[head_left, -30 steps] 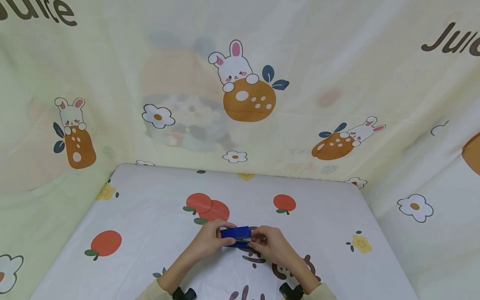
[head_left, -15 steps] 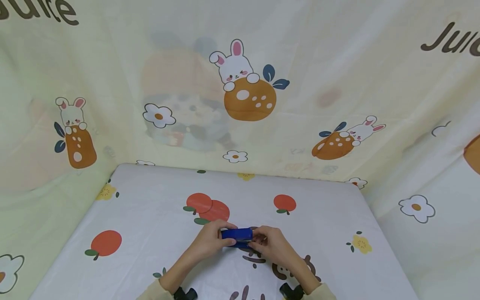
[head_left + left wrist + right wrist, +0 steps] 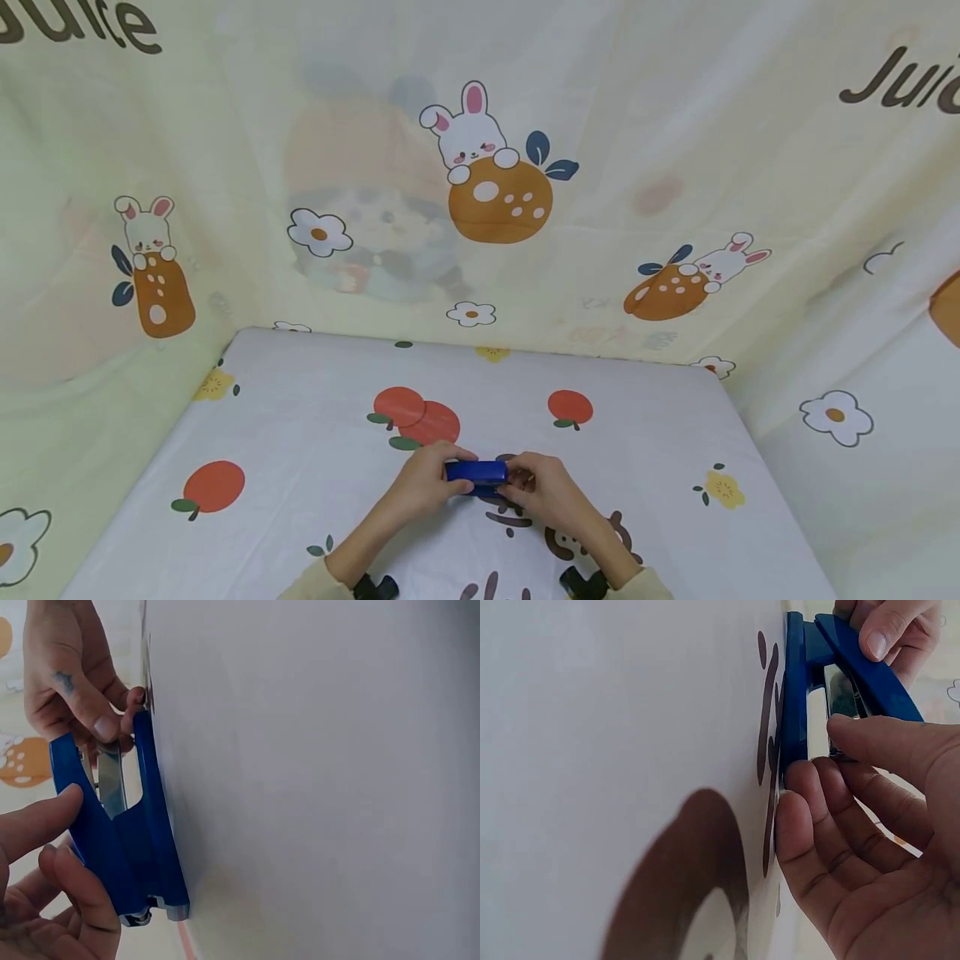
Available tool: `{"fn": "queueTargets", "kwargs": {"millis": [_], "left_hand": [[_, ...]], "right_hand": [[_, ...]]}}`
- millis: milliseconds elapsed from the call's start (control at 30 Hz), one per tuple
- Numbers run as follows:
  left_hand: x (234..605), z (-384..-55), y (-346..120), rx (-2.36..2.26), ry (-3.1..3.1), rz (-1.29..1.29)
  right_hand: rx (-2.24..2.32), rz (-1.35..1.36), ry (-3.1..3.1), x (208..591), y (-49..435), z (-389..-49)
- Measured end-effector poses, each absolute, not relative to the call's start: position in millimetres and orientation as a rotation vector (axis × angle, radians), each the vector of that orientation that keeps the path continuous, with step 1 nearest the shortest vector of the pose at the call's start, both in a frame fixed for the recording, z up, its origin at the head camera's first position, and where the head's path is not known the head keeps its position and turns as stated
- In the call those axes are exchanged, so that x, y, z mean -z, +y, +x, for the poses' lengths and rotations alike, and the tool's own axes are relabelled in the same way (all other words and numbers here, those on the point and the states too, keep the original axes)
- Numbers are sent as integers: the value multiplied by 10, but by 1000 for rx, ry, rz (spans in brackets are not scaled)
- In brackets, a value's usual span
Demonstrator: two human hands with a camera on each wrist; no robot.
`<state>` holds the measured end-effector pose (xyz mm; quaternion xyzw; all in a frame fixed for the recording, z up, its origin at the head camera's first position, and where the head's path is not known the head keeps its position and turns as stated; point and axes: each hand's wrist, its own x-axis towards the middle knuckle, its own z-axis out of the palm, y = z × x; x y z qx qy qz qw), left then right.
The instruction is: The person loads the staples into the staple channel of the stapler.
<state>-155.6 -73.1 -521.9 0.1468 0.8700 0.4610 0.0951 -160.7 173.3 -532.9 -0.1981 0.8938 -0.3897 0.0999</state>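
A blue stapler [image 3: 480, 473] rests on the tablecloth between the two hands. In the left wrist view its upper arm stands raised off the metal magazine [image 3: 112, 780], with the base along the cloth. My left hand [image 3: 429, 482] holds the upper arm toward the hinge end, fingers and thumb on its two sides. At the front end, my right hand [image 3: 549, 490] pinches the stapler. The right wrist view has the right thumb [image 3: 877, 742] against the magazine tip and the curled fingers [image 3: 806, 802] at the end of the base.
The white tablecloth [image 3: 315, 417] carries printed red fruit, yellow flowers and brown shapes. Patterned curtains [image 3: 585, 250] hang behind the table and at both sides. A black wrist camera [image 3: 583, 583] sits near each sleeve.
The stapler's upper arm has come down a little at its front end, and the gap shows less in the head view. My left hand has shifted slightly right; the right hand stays put.
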Motion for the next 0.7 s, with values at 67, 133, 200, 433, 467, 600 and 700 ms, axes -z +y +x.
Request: {"fn": "queueTargets", "kwargs": {"millis": [67,133,200,433,467,600,700], "left_hand": [[5215,-1559,-722,-1356,2586,447],[5210,-1558,-717,-1352,2587,457],[5199,-1555,-718,-1349,2582,457],[5177,-1531,-788,-1414,2498,447],[5173,-1524,-808,-1435,2480,440],[5152,-1483,-905,-1515,2411,427],[5125,-1445,-988,-1552,2390,428]], "right_hand": [[1156,-585,2641,5335,1734,-1610],[1161,-588,2640,5339,1733,-1612],[1169,-589,2636,5343,1732,-1614],[1167,-591,2620,5347,1721,-1620],[1167,-589,2618,5342,1722,-1619],[1139,-580,2627,5311,1740,-1600],[1121,-555,2638,5262,1787,-1557]]}}
